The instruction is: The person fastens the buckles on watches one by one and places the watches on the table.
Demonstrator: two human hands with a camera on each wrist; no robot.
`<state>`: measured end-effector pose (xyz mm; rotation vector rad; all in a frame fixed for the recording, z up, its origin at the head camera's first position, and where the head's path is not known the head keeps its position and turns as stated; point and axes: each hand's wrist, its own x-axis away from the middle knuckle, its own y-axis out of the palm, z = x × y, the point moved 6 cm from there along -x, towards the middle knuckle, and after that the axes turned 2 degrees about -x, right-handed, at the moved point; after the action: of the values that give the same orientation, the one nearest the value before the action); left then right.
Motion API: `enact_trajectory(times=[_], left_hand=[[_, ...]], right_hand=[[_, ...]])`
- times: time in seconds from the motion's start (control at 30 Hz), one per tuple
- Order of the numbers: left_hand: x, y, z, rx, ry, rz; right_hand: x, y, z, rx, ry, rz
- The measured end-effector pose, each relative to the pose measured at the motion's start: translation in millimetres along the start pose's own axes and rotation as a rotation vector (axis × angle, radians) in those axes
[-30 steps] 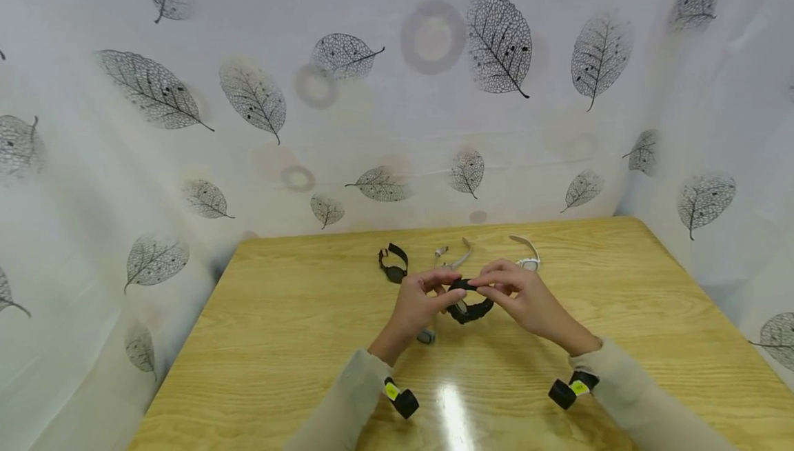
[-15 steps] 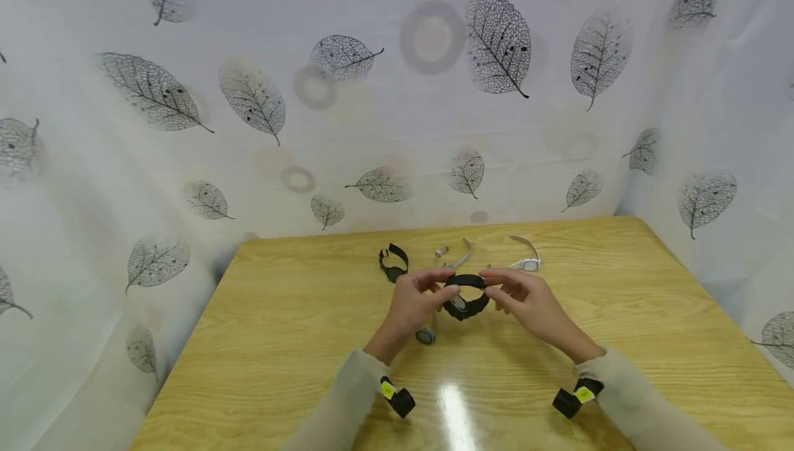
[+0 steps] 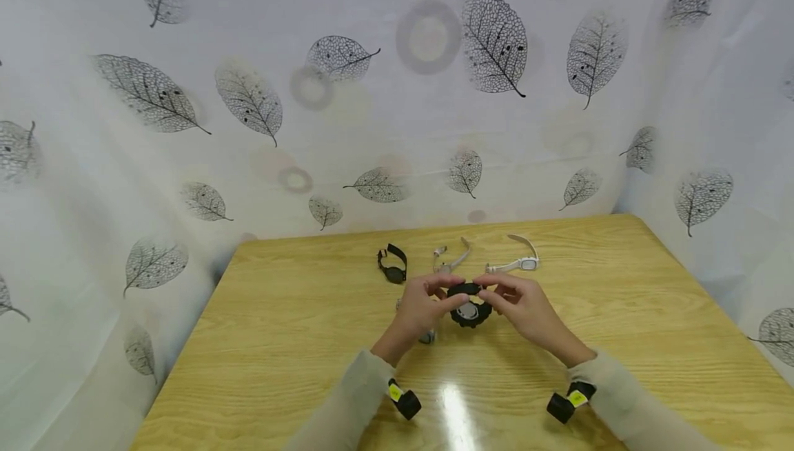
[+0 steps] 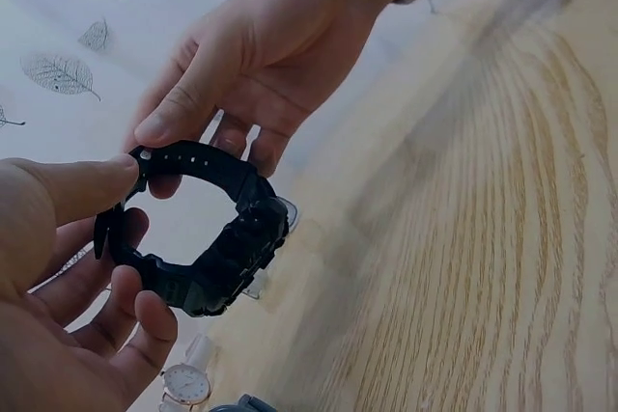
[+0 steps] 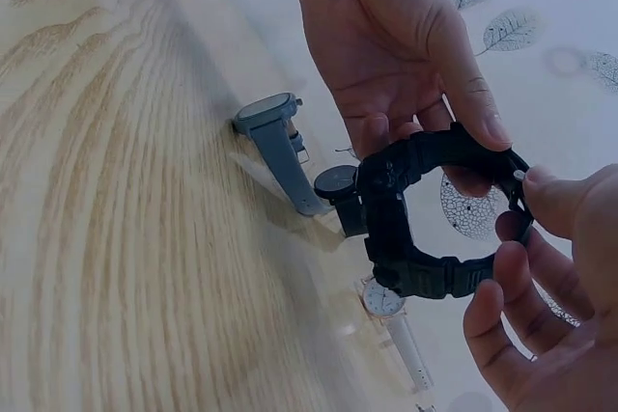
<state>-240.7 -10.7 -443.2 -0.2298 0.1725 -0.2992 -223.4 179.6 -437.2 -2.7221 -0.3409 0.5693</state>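
A chunky black wristwatch [image 3: 469, 313] is held up off the table between both hands, its strap forming a loop. My left hand [image 3: 422, 303] pinches the strap on the left side. On the other side, my right hand [image 3: 521, 306] pinches the strap, its thumb near the buckle in the right wrist view. Seen from the left wrist, the looped watch [image 4: 232, 262] has its case away from the fingertips, which meet near the buckle. A grey watch [image 5: 280, 156] lies on the table below, mostly hidden by my left hand in the head view.
Behind the hands on the wooden table [image 3: 279, 341] lie a black round watch [image 3: 394, 274], a pale-strapped watch [image 3: 455, 261] and a white watch [image 3: 527, 263]. A leaf-patterned curtain [image 3: 347, 127] stands along the table's back edge and sides.
The black watch has turned so that its round case back or face shows more to the head camera. My right hand has shifted and uncovers the white watch at the back.
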Motion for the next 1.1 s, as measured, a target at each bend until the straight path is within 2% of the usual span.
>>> enact_trajectory(times=[0.2,0.43,0.53,0.73,0.83,0.97,1.1], left_hand=[[-2.3,2.0,-0.1,-0.055,0.041,0.004],[-2.7,2.2,-1.5,-0.010,0.043,0.000],[-3.6,0.5,-2.4,0.043,0.019,0.012],[-7.5,-5.1,-4.4,0.246,-0.045,0.065],[-8.7,-6.0,-6.1,0.318,-0.086,0.076],[-9.4,-4.8,-9.7,0.373,-0.125,0.074],[-9.4,-2.5,-13.0,0.397,-0.138,0.062]], right_hand=[[0.7,1,-2,-0.001,0.005,0.012],[1.0,-2,-2,0.013,0.012,0.032],[0.8,-4,-3,0.027,-0.012,0.034],[1.8,-9,-4,0.030,-0.041,0.028],[3.3,-10,-4,0.006,-0.048,0.017],[6.1,-8,-2,-0.045,-0.069,-0.002],[8.1,-7,0,-0.078,-0.089,-0.020]])
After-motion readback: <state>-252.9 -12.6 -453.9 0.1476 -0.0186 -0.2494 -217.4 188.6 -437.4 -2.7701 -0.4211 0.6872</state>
